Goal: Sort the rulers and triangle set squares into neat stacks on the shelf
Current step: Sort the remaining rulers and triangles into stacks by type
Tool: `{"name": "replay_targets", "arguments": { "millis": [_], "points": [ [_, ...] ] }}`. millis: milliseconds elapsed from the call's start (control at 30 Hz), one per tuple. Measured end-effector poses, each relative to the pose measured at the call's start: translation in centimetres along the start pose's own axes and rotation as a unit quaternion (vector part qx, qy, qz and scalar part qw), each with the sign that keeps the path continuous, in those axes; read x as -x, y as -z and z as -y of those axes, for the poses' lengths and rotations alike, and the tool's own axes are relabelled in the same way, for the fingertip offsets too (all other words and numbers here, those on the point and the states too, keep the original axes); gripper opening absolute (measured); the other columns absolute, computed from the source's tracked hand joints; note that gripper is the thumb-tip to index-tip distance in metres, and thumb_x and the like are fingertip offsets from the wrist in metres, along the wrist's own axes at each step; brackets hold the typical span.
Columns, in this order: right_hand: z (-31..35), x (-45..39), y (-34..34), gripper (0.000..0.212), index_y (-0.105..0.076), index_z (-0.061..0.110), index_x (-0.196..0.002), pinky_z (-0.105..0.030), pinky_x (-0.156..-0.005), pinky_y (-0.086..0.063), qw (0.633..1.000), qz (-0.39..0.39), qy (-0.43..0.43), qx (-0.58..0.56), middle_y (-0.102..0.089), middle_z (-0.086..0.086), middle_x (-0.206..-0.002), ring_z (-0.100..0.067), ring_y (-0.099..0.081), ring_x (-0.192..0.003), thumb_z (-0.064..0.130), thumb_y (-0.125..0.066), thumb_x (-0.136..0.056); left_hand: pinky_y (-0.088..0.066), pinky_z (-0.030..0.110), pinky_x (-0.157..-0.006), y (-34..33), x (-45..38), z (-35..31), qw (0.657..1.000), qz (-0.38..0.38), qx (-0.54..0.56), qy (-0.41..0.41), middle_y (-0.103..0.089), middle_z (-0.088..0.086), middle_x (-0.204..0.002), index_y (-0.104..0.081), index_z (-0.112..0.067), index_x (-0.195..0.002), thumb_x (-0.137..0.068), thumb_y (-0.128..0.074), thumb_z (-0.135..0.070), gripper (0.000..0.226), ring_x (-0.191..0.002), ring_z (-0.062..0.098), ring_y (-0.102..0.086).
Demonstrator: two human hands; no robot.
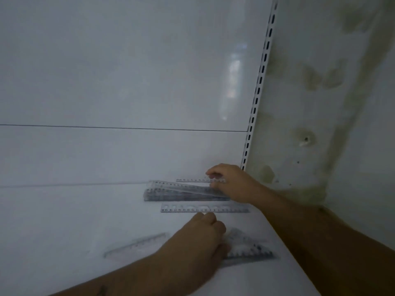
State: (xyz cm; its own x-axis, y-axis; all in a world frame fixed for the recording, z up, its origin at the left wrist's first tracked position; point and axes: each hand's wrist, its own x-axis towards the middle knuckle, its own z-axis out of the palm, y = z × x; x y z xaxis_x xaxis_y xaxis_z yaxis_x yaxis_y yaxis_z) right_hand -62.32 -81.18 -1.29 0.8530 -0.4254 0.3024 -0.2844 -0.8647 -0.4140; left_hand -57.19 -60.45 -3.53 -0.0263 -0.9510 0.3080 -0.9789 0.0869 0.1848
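Clear plastic rulers lie on a white shelf [85, 221]. A stack of rulers [181, 196] sits near the back panel. My right hand [230, 180] grips the right end of a tilted ruler [183, 187] resting on that stack. A short ruler [192, 180] lies behind the stack, and a single ruler [205, 208] lies in front of it. My left hand [203, 238] rests with curled fingers on a pile of triangle set squares [245, 246]. One more ruler [136, 244] lies slanted to the left.
The white back panel [128, 82] rises behind the shelf. A slotted upright [258, 86] marks its right end. A stained wall [331, 92] stands to the right, past the shelf's diagonal front edge [284, 242].
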Motion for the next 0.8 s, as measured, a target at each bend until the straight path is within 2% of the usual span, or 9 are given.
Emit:
{"name": "replay_targets", "arguments": {
  "millis": [67, 167, 267, 333, 433, 567, 667, 800],
  "points": [
    [-0.2, -0.6, -0.8, 0.033, -0.063, 0.011, -0.12, -0.017, -0.09, -0.045, 0.999, 0.023, 0.025, -0.016, -0.063, -0.001, -0.113, -0.01, -0.058, -0.101, 0.022, -0.067, -0.088, -0.033, 0.027, -0.093, -0.2, 0.1, -0.2, 1.0, 0.0, 0.0, 0.026, -0.045, 0.002, -0.116, -0.053, -0.015, -0.118, -0.095, -0.043, -0.033, 0.031, -0.109, 0.018, -0.041],
    [-0.4, -1.3, -1.5, 0.035, -0.063, 0.016, -0.121, -0.017, -0.091, -0.043, 0.997, 0.039, 0.044, -0.047, -0.064, 0.004, -0.115, -0.004, -0.056, -0.1, 0.027, -0.067, -0.088, -0.037, 0.028, -0.093, 0.1, 0.3, -0.6, 0.997, 0.012, 0.012, 0.07, -0.044, 0.0, -0.114, -0.054, -0.016, -0.117, -0.093, -0.046, -0.044, 0.037, -0.106, 0.015, -0.041],
    [-0.4, -1.8, -1.6, 0.035, -0.064, 0.019, -0.119, -0.016, -0.087, -0.043, 0.996, 0.043, 0.049, -0.06, -0.064, 0.006, -0.114, -0.003, -0.057, -0.097, 0.032, -0.067, -0.087, -0.039, 0.03, -0.096, 0.1, 0.5, -1.2, 0.994, 0.027, 0.017, 0.106, -0.044, -0.002, -0.116, -0.051, -0.018, -0.125, -0.088, -0.05, -0.055, 0.053, -0.109, 0.013, -0.041],
    [-0.1, -1.8, -1.8, 0.036, -0.064, 0.019, -0.119, -0.014, -0.082, -0.043, 0.995, 0.05, 0.053, -0.064, -0.063, 0.009, -0.111, -0.002, -0.057, -0.095, 0.035, -0.065, -0.088, -0.037, 0.027, -0.095, 0.0, 0.5, -1.6, 0.993, 0.02, 0.014, 0.115, -0.044, -0.002, -0.119, -0.049, -0.02, -0.129, -0.086, -0.054, -0.055, 0.056, -0.11, 0.013, -0.04],
    [0.5, -1.4, -2.4, 0.038, -0.065, 0.019, -0.118, -0.026, -0.087, -0.05, 0.995, 0.059, 0.066, -0.051, -0.064, 0.007, -0.111, -0.006, -0.059, -0.094, 0.042, -0.062, -0.088, -0.033, 0.023, -0.091, -0.3, 0.4, -2.2, 0.993, -0.007, 0.014, 0.118, -0.046, -0.003, -0.12, -0.05, -0.022, -0.129, -0.088, -0.056, -0.046, 0.048, -0.11, 0.013, -0.039],
    [1.0, -1.0, -2.5, 0.042, -0.066, 0.02, -0.113, -0.033, -0.084, -0.052, 0.994, 0.07, 0.082, -0.021, -0.067, 0.005, -0.106, -0.011, -0.061, -0.092, 0.049, -0.066, -0.082, -0.036, 0.022, -0.091, -0.8, 0.5, -2.5, 0.992, -0.033, 0.027, 0.122, -0.049, -0.007, -0.118, -0.05, -0.027, -0.129, -0.088, -0.056, -0.045, 0.045, -0.109, 0.009, -0.04],
    [1.1, -1.0, -2.7, 0.039, -0.065, 0.023, -0.115, -0.038, -0.083, -0.053, 0.994, 0.071, 0.085, 0.001, -0.067, 0.003, -0.106, -0.013, -0.062, -0.092, 0.04, -0.069, -0.08, -0.034, 0.02, -0.088, -1.0, 0.7, -2.7, 0.992, -0.04, 0.019, 0.114, -0.049, -0.009, -0.118, -0.049, -0.029, -0.129, -0.087, -0.054, -0.051, 0.047, -0.106, 0.007, -0.039],
    [1.0, -1.0, -2.8, 0.042, -0.061, 0.023, -0.121, -0.032, -0.091, -0.049, 0.993, 0.081, 0.077, -0.035, -0.063, 0.003, -0.119, -0.012, -0.059, -0.103, 0.031, -0.072, -0.081, -0.033, 0.014, -0.084, -1.1, 0.6, -2.9, 0.993, -0.045, 0.03, 0.106, -0.051, -0.01, -0.117, -0.05, -0.031, -0.128, -0.088, -0.055, -0.048, 0.043, -0.105, 0.005, -0.041]
  ]
}}
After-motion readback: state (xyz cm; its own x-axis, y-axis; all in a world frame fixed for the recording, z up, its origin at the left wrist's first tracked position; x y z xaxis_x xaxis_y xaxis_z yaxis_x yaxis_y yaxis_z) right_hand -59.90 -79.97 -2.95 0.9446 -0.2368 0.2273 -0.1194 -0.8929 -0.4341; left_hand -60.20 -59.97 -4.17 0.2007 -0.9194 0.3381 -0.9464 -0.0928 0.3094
